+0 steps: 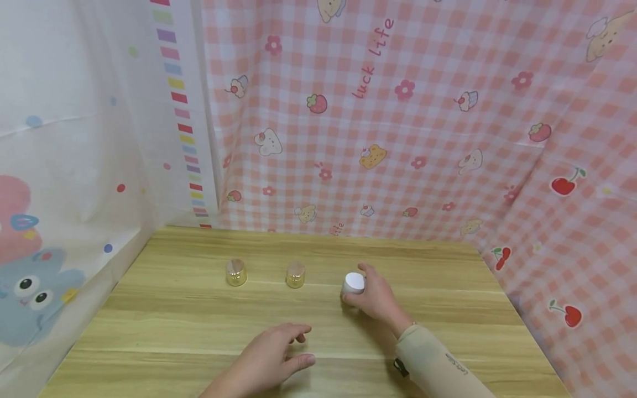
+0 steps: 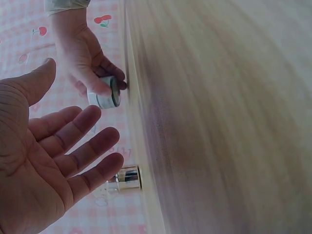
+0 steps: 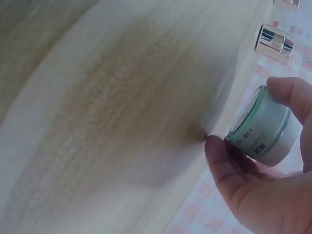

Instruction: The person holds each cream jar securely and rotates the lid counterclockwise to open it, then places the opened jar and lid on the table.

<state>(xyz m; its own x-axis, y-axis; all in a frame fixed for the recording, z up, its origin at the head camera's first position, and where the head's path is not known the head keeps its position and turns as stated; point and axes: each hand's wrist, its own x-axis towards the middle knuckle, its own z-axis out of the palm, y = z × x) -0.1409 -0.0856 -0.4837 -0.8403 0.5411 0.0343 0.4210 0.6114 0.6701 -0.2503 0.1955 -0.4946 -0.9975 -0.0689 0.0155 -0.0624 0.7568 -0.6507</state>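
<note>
My right hand (image 1: 378,296) grips a small white jar (image 1: 354,283) between thumb and fingers, at the right-centre of the table. The right wrist view shows printed lettering on the jar (image 3: 265,129) and a green-tinted clear base; the jar tilts, its base close to the tabletop. My left hand (image 1: 269,356) hovers over the front of the table, fingers spread and loosely bent, nothing in it. In the left wrist view its palm (image 2: 34,170) faces the camera. Two gold-coloured lidded jars or caps stand farther back, one at the left (image 1: 236,272) and one nearer the middle (image 1: 296,275).
The wood-grain table (image 1: 174,315) ends at a pink checked cloth (image 1: 338,127) hanging behind it and along the right. A white printed cloth (image 1: 99,149) hangs at the left. A small black object (image 1: 400,367) shows under the right forearm.
</note>
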